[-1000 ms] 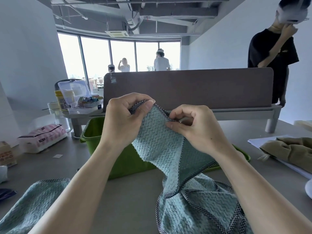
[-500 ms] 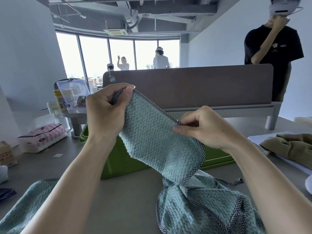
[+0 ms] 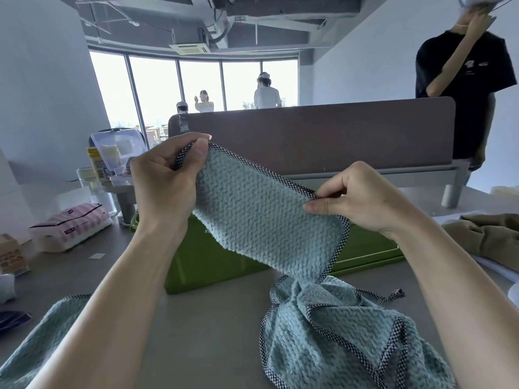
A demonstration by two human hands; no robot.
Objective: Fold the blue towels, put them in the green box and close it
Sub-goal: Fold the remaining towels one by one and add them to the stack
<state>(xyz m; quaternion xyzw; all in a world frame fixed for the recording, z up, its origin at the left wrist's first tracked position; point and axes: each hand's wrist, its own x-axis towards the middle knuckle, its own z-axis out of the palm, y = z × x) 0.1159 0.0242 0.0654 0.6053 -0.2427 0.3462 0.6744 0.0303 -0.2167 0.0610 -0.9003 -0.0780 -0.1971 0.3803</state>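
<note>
A blue towel (image 3: pixel 261 217) with a black-and-white checked hem is stretched in the air between both hands, and its lower part lies bunched on the grey table. My left hand (image 3: pixel 165 181) pinches one corner up high. My right hand (image 3: pixel 362 197) pinches the hem lower and to the right. Behind the towel stands the green box (image 3: pixel 202 259), with its green lid (image 3: pixel 368 248) lying to the right. A second blue towel (image 3: pixel 42 341) lies flat at the lower left, partly under my left forearm.
A brown divider panel (image 3: pixel 323 136) runs across the back of the table. A pink tissue pack (image 3: pixel 73 226) and clear containers (image 3: pixel 118 153) sit at the left. An olive cloth (image 3: pixel 488 234) lies on paper at the right. A person in black (image 3: pixel 463 88) stands behind the divider.
My hands have moved apart along the hem, the left up and to the left, the right to the right and down. The towel is now spread wide between them.
</note>
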